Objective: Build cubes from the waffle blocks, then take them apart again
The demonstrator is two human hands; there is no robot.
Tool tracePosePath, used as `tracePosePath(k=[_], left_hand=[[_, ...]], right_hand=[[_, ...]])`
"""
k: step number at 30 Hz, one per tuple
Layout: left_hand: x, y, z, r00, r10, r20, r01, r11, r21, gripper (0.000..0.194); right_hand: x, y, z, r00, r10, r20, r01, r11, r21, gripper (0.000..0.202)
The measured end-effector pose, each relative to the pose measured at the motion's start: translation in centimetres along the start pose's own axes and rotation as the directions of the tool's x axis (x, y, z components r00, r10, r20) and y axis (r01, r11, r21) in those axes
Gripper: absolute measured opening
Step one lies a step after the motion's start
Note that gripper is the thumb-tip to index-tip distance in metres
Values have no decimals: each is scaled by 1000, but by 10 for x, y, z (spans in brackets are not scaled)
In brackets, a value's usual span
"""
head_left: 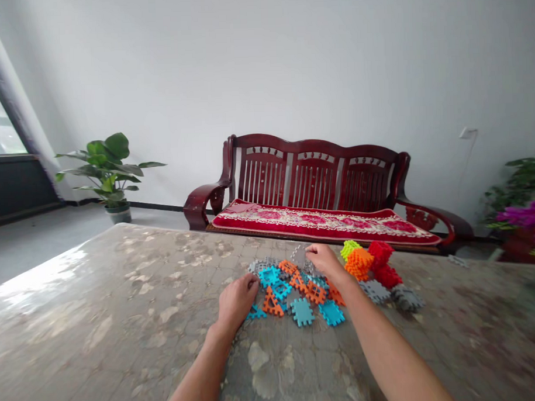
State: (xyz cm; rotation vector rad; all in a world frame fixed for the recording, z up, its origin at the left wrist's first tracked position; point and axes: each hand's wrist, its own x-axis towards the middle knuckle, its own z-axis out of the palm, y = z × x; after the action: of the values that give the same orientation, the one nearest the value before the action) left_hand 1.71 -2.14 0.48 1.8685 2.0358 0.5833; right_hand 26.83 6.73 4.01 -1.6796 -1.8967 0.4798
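Hands are positioned at opposite sides of a pile of notched plastic pieces (293, 286) on the desk (167, 332). Right hand (324, 260): fingers drawn together in a pinch at the edge of a gray notched piece (299, 255), at the far side of the pile. Left hand (238, 298): fingers curled at the pile's left border, near a blue piece (269, 276); whether it grips anything cannot be told. An orange piece (315, 292) lies between the hands. A teal square piece (302, 312) lies at the near border. The right forearm (377, 331) partly obstructs the view of the pile's right side. Beyond this forearm stand a yellow-green cluster (350, 248), an orange cluster (358, 263) and a red cluster (381, 255), with a gray piece (375, 291) nearer. A wooden bench (314, 175) stands behind the desk.
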Motion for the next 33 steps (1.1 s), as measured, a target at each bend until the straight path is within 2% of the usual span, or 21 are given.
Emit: tracePosePath(k=[3, 5, 9, 12, 16, 19, 27, 33], left_hand=[[0, 0, 0, 1000, 1, 6, -1, 1000, 2, 27], [0, 0, -1, 1000, 7, 12, -7, 1000, 6, 27], [1, 0, 0, 1000, 11, 18, -11, 1000, 10, 27], [1, 1, -1, 1000, 12, 14, -12, 1000, 15, 27], [-1, 3, -5, 1000, 8, 17, -8, 1000, 25, 28], [-2, 3, -5, 1000, 7, 18, -7, 1000, 25, 29], [1, 0, -2, 1000, 8, 8, -8, 1000, 27, 29], [2, 1, -3, 1000, 5, 20, -6, 999, 41, 29]], right_hand=[[-16, 4, 3, 997, 8, 82, -10, 1000, 17, 19], [-25, 6, 3, 996, 10, 86, -12, 1000, 23, 22], [-46, 9, -7, 999, 38, -25, -38, 999, 8, 35], [-69, 10, -10, 993, 56, -102, -59, 998, -28, 38], [-103, 5, -1, 976, -2, -218, -46, 976, -214, 39], [-119, 3, 3, 973, -59, -225, -16, 948, -317, 43], [-127, 6, -2, 995, -80, -66, 51, 932, -359, 50], [-126, 3, 2, 992, -99, -79, 67, 941, -332, 49]])
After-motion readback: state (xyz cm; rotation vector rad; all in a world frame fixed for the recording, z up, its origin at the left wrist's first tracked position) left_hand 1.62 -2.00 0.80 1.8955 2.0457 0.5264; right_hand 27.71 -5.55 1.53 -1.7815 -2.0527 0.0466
